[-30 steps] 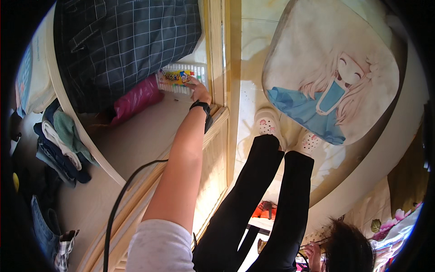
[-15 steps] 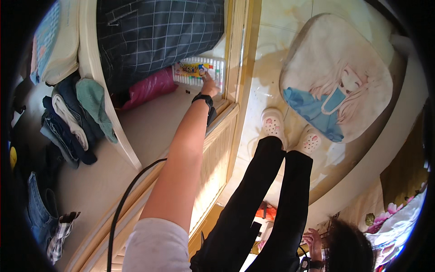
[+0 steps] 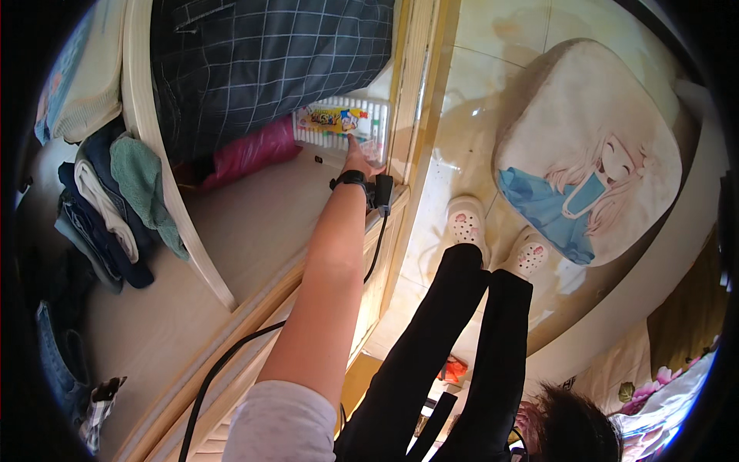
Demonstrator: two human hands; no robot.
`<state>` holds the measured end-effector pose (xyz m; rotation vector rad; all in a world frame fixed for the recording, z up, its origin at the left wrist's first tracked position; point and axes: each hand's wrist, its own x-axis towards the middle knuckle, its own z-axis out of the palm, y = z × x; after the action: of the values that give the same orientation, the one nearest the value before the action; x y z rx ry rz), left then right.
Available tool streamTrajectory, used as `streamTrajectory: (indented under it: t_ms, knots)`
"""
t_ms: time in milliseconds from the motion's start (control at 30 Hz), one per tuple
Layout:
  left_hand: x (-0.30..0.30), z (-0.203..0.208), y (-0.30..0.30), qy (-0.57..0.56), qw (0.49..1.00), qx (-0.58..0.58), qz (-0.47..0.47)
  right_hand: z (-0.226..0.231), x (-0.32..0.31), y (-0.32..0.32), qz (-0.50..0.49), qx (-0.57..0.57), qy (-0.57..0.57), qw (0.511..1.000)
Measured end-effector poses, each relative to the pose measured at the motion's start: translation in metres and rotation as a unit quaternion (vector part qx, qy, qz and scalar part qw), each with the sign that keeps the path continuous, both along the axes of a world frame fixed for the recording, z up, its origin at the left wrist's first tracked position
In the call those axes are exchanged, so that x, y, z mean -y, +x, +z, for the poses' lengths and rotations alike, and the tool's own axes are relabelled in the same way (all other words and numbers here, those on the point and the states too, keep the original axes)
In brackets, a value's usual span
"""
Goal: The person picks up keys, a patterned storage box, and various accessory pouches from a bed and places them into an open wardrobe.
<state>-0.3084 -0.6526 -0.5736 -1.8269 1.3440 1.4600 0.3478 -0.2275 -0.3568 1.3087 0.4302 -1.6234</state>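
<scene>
A flat, clear case of markers (image 3: 327,121) with a yellow picture label lies on the shelf floor of a wooden cabinet. My left hand (image 3: 360,159) is at its near edge, with the thumb over the top and the other fingers by the lower right corner, partly hidden. It appears to grip the case there. A black strap with a small boxy device and a cable sits on the left wrist. My right hand (image 3: 527,420) is low in view beside my leg, mostly covered by dark hair, so its fingers cannot be made out.
A dark checked cloth bundle (image 3: 269,61) and a pink plastic bag (image 3: 254,154) lie beside the case. Left of the wooden divider (image 3: 173,177) are folded clothes (image 3: 115,208). A black cable (image 3: 219,369) crosses the cabinet edge. A printed mat (image 3: 593,146) lies on the tiles.
My left hand has shifted from the middle of the marker case to its near right edge. The wrist has turned, bringing the boxy device into sight. My right hand has become more hidden by hair.
</scene>
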Motion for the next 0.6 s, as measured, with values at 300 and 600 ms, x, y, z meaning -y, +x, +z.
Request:
streamTrajectory:
  t_ms: [300, 600]
  knots:
    - [-0.033, -0.017, -0.003, -0.056, 0.983, -0.122, 0.124, -0.024, -0.060, 0.055, -0.039, 0.111, -0.074, 0.990]
    - [-0.037, 0.038, 0.011, -0.032, 0.964, -0.218, 0.145, 0.072, -0.015, -0.147, 0.005, 0.040, 0.209, 0.977]
